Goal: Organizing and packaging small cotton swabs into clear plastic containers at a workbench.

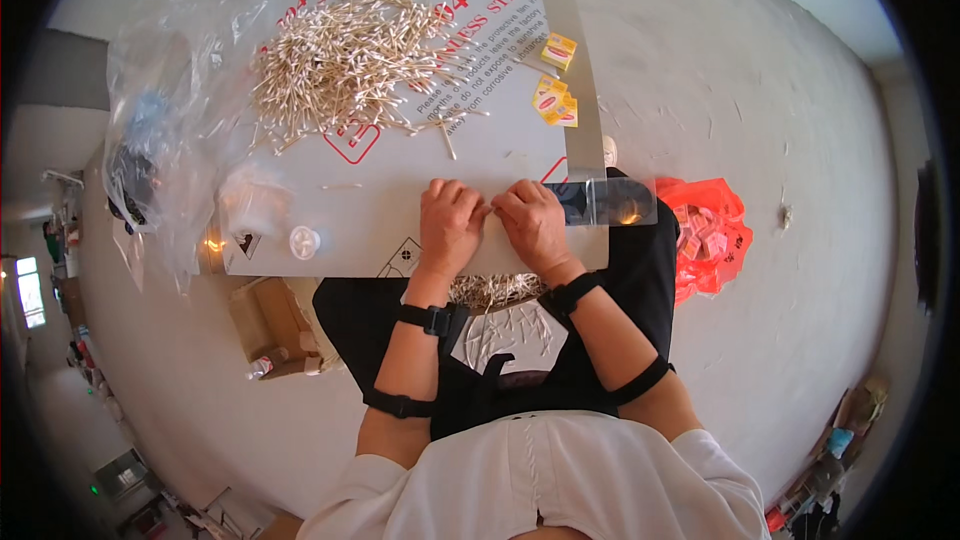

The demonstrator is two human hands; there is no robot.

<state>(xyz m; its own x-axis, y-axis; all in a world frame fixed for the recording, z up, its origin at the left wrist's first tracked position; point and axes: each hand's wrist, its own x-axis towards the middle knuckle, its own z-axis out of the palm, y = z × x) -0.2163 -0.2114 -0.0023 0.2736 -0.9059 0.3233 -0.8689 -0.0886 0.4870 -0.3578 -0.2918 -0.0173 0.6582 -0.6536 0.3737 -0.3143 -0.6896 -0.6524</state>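
Observation:
My left hand [451, 225] and my right hand [533, 223] meet over the near edge of the table, fingers curled and fingertips pinched close together. Whatever they pinch is too small or hidden to make out. Right beside my right hand lies a clear plastic sleeve [642, 202], sticking out past the table's right edge. A big loose heap of cotton swabs [340, 65] covers the far left of the table. Single swabs lie scattered nearer, one of them a cotton swab [342, 186] left of my left hand.
Small yellow packets [550, 98] lie along the table's right side. A crumpled clear bag [165, 120] and a small round white container [304, 242] are at left. More swabs [495, 290] rest at my lap. A red bag [715, 240] and a cardboard box [265, 325] flank me.

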